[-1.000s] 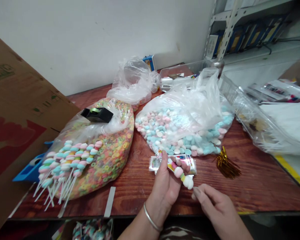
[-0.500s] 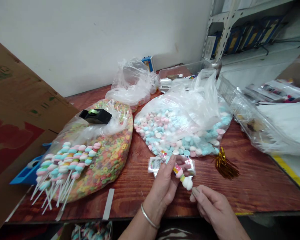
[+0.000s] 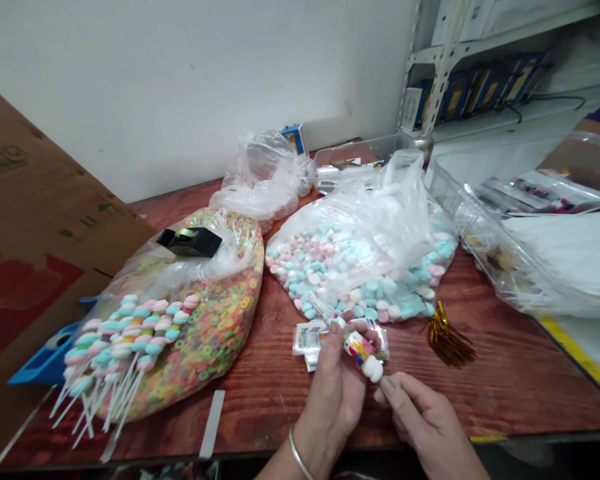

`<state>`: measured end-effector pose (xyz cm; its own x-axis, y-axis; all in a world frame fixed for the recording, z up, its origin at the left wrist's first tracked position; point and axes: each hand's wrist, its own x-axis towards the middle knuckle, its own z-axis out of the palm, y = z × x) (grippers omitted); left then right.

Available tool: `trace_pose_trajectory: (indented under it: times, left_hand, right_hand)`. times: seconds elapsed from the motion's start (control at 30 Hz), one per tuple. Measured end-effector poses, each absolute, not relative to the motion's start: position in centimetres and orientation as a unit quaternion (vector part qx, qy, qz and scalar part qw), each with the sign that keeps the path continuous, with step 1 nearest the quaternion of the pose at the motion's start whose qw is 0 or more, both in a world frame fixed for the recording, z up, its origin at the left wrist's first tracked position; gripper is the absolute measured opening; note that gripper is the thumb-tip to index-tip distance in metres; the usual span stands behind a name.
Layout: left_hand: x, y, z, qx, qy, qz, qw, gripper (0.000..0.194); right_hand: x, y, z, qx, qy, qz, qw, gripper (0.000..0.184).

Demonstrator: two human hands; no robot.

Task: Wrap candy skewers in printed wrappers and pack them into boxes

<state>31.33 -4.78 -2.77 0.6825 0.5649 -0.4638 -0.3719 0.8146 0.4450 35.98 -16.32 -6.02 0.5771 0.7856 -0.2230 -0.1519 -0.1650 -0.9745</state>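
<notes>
My left hand (image 3: 337, 387) is closed around a small printed clear bag (image 3: 361, 347), and a marshmallow skewer (image 3: 373, 367) sits partly inside it, its white end sticking out. My right hand (image 3: 420, 417) pinches the skewer's stick at that white end. Both hands hover over the near edge of the wooden table (image 3: 505, 373). A few more small printed bags (image 3: 307, 337) lie flat just beyond my left hand.
A bag of blue and pink marshmallows (image 3: 365, 267) lies ahead. A bag of coloured cereal rings (image 3: 205, 313) carries a pile of finished skewers (image 3: 125, 340) and a black tape dispenser (image 3: 189, 241). Gold twist ties (image 3: 447, 337) lie right. Cardboard (image 3: 35, 227) stands left, clear containers (image 3: 520, 253) right.
The skewer has slid further into the small bag; more of its coloured pieces are covered. Both hands shifted slightly left and the camera tilted a little.
</notes>
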Motion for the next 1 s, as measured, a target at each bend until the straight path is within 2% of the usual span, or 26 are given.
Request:
trace_pose_trajectory:
  times: [0.07, 0.17, 0.27, 0.37, 0.47, 0.6, 0.67, 0.73, 0.83, 1.0]
  left_hand:
    - [31.4, -3.5, -2.6, 0.158, 0.302, 0.279, 0.898, 0.025]
    - [31.6, -2.8, -2.3, 0.173, 0.307, 0.303, 0.886, 0.021]
    - [31.7, -4.2, -2.4, 0.197, 0.31, 0.298, 0.881, 0.023]
    - [31.6, -6.4, -2.6, 0.228, 0.289, 0.257, 0.893, 0.024]
    - [31.5, -6.7, -2.7, 0.216, 0.283, 0.245, 0.902, 0.022]
    - [31.5, -3.9, -2.1, 0.168, 0.302, 0.299, 0.89, 0.028]
    - [31.5, -2.5, -1.8, 0.163, 0.315, 0.32, 0.879, 0.024]
    - [31.4, -1.7, -1.5, 0.154, 0.329, 0.308, 0.879, 0.017]
    - [31.3, -1.3, -1.4, 0.129, 0.36, 0.281, 0.88, 0.025]
    - [31.8, -2.6, -1.5, 0.119, 0.398, 0.262, 0.871, 0.033]
  right_hand:
    - [36.1, -16.7, -6.1, -0.659, -0.256, 0.381, 0.595, 0.033]
    - [35.9, -17.4, -6.5, -0.688, -0.327, 0.352, 0.544, 0.027]
    - [35.6, -17.6, -7.0, -0.721, -0.367, 0.318, 0.494, 0.03]
    - [35.7, -16.9, -7.0, -0.733, -0.345, 0.28, 0.515, 0.031]
    - [36.1, -16.1, -6.6, -0.708, -0.33, 0.298, 0.549, 0.032]
    - [36.3, -16.1, -6.6, -0.663, -0.28, 0.365, 0.591, 0.041]
    - [36.1, -16.3, -6.8, -0.628, -0.256, 0.416, 0.606, 0.045]
    - [35.9, -16.6, -7.0, -0.589, -0.24, 0.471, 0.612, 0.048]
    - [35.7, -17.0, -7.0, -0.559, -0.221, 0.52, 0.607, 0.049]
    - [35.5, -17.0, -6.8, -0.613, -0.241, 0.462, 0.594, 0.047]
